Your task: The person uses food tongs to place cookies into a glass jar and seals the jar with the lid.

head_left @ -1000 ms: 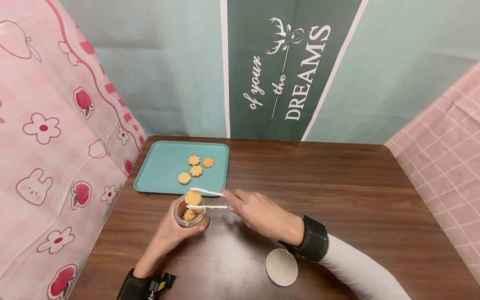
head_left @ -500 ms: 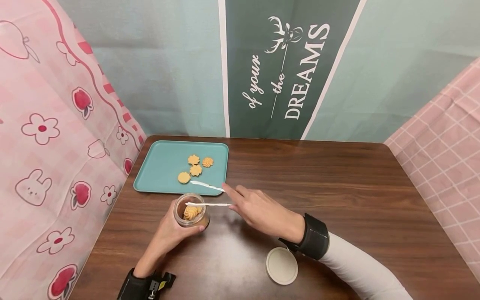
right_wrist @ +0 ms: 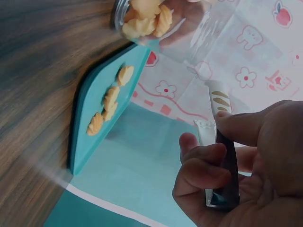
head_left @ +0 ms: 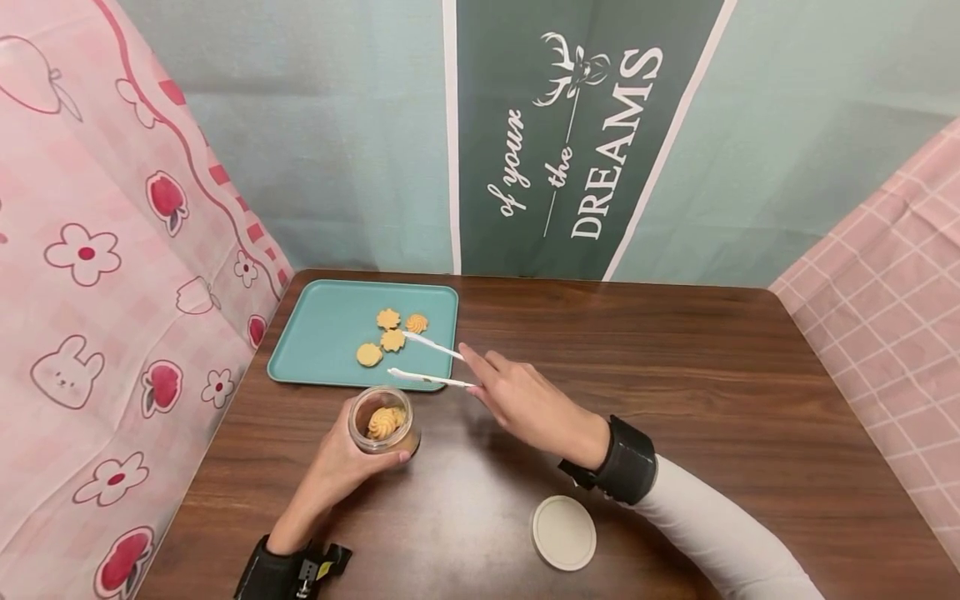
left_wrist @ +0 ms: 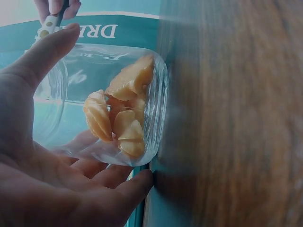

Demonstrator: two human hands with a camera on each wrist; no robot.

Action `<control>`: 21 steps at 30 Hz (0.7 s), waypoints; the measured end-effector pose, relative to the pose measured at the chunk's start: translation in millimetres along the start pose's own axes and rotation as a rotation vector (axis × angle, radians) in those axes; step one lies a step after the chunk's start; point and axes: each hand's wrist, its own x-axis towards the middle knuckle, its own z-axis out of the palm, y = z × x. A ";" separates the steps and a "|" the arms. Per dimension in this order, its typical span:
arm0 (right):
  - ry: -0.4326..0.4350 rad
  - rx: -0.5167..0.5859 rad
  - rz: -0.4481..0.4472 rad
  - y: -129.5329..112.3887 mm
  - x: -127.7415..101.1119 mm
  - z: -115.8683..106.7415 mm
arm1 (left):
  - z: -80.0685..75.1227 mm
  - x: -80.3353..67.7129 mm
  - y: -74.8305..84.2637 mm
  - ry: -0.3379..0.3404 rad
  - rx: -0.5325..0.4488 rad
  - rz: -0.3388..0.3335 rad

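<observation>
My left hand grips a clear glass jar from its left side, thumb along the near wall. Several golden cookies lie in the bottom of the jar. In the right hand is a pair of white tongs with a black part near the fingers, seen in the right wrist view. The tongs' arms are spread apart with nothing between them, tips over the tray's near right part. On the teal tray several cookies sit close together, right by the upper tong tip.
A round off-white lid lies on the brown wooden table, near the right forearm. Pink patterned cloth hangs at the left, a pink checked one at the right, and a green printed curtain behind.
The tongs released a cookie into the jar, then moved up and away to over the tray with my right hand. My left hand and the jar stayed in place.
</observation>
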 end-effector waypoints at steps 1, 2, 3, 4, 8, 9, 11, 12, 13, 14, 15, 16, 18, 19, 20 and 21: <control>0.004 -0.003 0.007 1.9 0.9 0.7 | -0.2 0.0 0.1 -0.001 0.002 0.000; 0.008 -0.005 0.015 3.9 1.8 1.6 | -0.3 0.0 0.3 -0.001 0.004 -0.001; 0.012 -0.007 0.024 6.2 2.9 2.7 | -0.4 0.0 0.2 -0.001 0.006 -0.002; 0.016 -0.009 0.032 8.6 3.9 4.0 | -0.5 0.2 0.0 -0.002 0.006 -0.003; 0.026 -0.015 0.064 20.2 8.5 11.0 | -0.5 0.4 -0.6 -0.004 0.001 -0.006; 0.026 -0.017 0.070 23.3 9.6 13.1 | -0.5 0.4 -0.8 -0.004 0.001 -0.008; 0.026 -0.022 0.081 29.4 11.8 17.6 | -0.3 0.0 -0.9 -0.007 0.000 -0.012; 0.025 -0.022 0.086 32.3 12.9 19.9 | -0.2 -0.4 -0.9 -0.008 0.000 -0.013; 0.024 -0.021 0.091 34.6 13.7 21.5 | 0.0 -0.7 -0.9 -0.010 0.001 -0.014; 0.020 -0.020 0.096 36.6 14.5 23.2 | 0.1 -0.9 -1.1 -0.011 0.002 -0.015; 0.016 -0.020 0.101 38.6 15.2 24.7 | 0.2 -1.1 -1.2 -0.011 0.003 -0.014; 0.012 -0.020 0.107 40.4 15.8 26.2 | 0.3 -1.1 -1.3 -0.012 0.002 -0.013; 0.003 -0.018 0.115 43.1 17.1 28.1 | 0.6 -1.2 -1.6 -0.007 0.002 -0.001; 0.000 -0.020 0.118 44.2 17.7 28.8 | 0.7 -1.0 -1.7 -0.004 0.001 0.004; -0.004 -0.020 0.120 45.4 18.5 29.7 | 0.7 -0.7 -2.0 -0.003 0.000 0.008; -0.006 -0.020 0.123 46.7 19.2 30.5 | 0.7 -0.5 -2.1 -0.001 0.002 0.014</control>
